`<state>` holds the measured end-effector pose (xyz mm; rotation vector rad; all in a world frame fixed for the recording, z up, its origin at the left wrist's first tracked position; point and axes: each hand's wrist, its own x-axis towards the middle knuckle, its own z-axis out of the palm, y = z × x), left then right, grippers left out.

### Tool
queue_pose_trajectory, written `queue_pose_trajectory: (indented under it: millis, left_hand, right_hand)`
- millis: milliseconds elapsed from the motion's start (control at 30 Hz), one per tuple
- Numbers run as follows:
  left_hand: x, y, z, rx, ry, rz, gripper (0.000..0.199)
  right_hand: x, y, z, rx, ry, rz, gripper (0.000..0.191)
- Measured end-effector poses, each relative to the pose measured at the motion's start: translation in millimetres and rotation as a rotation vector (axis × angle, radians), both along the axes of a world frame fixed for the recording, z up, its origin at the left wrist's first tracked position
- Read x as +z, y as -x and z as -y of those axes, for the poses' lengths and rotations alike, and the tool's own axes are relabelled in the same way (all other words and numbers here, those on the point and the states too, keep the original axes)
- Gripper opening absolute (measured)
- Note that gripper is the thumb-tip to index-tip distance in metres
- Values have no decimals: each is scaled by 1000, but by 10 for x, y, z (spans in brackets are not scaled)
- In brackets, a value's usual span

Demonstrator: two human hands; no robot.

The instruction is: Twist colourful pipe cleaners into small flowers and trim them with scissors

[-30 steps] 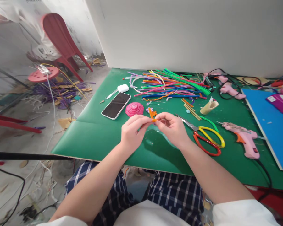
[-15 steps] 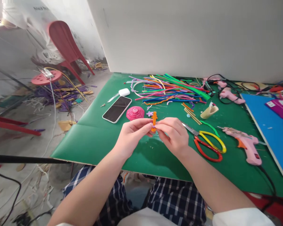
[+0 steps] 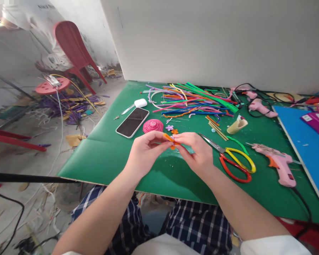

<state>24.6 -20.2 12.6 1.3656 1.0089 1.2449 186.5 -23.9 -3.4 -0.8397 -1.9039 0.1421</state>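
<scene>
Between my left hand (image 3: pixel 146 152) and my right hand (image 3: pixel 195 150) is a short orange pipe cleaner (image 3: pixel 168 137), pinched by the fingertips of both, with a bit of purple at its middle. The fingers hide part of it. Just beyond the fingertips lie a small purple flower (image 3: pixel 169 128) and a small orange flower (image 3: pixel 174 131). A pink ridged disc (image 3: pixel 153 126) sits beyond my left hand. To the right of my right hand, scissors (image 3: pixel 223 152) with yellow and red handles rest on the green table (image 3: pixel 101 156).
A phone (image 3: pixel 132 122) and a white case (image 3: pixel 140 103) lie at left. Many-coloured pipe cleaners (image 3: pixel 194 99) are heaped at the back. On the right are a bamboo cup (image 3: pixel 237 125), a pink glue gun (image 3: pixel 279 163) with its cord, and a blue board (image 3: pixel 303 141).
The orange pipe cleaner has gone from upright to tilted, its upper end now towards the left. My left fingers have shifted up around it, and the orange flower behind shows more.
</scene>
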Motion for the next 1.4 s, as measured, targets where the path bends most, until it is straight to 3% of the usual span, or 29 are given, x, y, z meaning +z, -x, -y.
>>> queue_pose_trajectory:
  millis: [200, 433, 667, 867, 1100, 1400]
  left_hand:
    - [34, 11, 23, 12, -39, -59, 9]
    - [45, 18, 32, 2, -74, -101, 8]
    - [3, 17, -24, -97, 100, 64, 14]
    - [-4, 16, -40, -221, 289, 266, 23]
    - [-24, -3, -50, -308, 397, 388, 26]
    - [-29, 13, -59, -341, 410, 441, 29]
  right_hand:
    - [20, 11, -2, 20, 49, -60, 15]
    - [23, -11, 10, 27, 331, -166, 12]
    - [58, -7, 6, 76, 575, -295, 10]
    - [35, 23, -27, 280, 833, -544, 12]
    - [-11, 41, -47, 361, 873, -693, 7]
    - [-4, 20, -46, 383, 934, -724, 14]
